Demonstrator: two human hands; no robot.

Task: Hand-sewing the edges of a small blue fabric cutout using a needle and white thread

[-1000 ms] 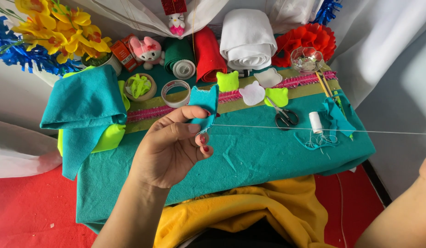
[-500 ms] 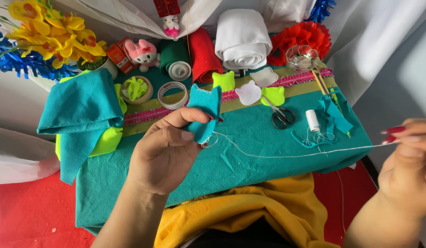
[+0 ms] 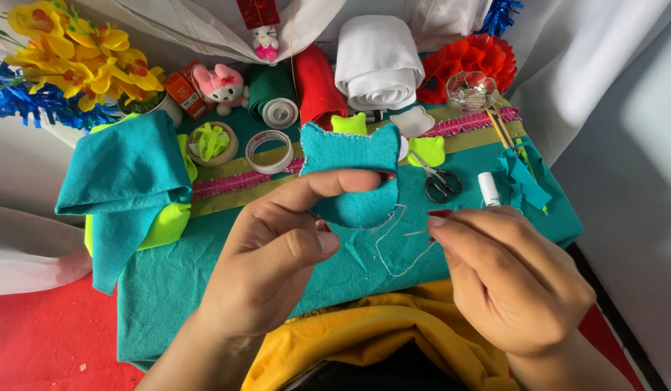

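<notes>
Head view: left hand [image 3: 277, 253] pinches the teal felt cat shape [image 3: 350, 174] upright, edge exposed; right hand [image 3: 509, 279] grips a needle [image 3: 416, 233], thread slack.

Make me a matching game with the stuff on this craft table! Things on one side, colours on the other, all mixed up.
Things:
1. cat-shaped felt piece in the left hand
2. fabric roll
3. scissors
4. paper flower

Colours:
A. white
B. red
C. teal
D. black handles

Pairs: 1-C, 2-A, 3-D, 4-B
</notes>
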